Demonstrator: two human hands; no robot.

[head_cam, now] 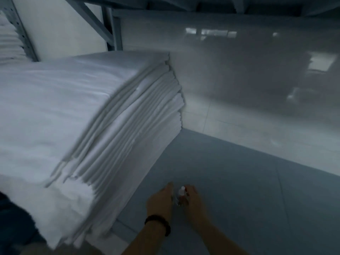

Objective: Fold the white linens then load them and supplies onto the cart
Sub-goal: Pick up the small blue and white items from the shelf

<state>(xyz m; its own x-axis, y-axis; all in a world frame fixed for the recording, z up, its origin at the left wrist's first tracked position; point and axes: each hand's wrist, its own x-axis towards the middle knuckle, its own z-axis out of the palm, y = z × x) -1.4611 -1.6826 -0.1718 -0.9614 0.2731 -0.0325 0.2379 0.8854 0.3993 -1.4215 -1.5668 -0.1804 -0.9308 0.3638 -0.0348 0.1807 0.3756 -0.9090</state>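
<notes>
A tall stack of folded white linens [77,115] fills the left half of the view on a grey shelf [230,181]. Both hands reach out over the shelf just right of the stack's near corner. My left hand [160,201], with a dark band on its wrist, and my right hand [193,201] are close together around a small pale bottle-like item [182,195]. The item is blurred; fingers of both hands touch it, and I cannot make out what it is.
A glossy white wall [248,70] backs the shelf. A grey metal upright and diagonal brace [112,30] stand behind the stack. More folded white linens [9,43] lie on a neighbouring shelf at far left. An upper shelf [202,4] overhangs.
</notes>
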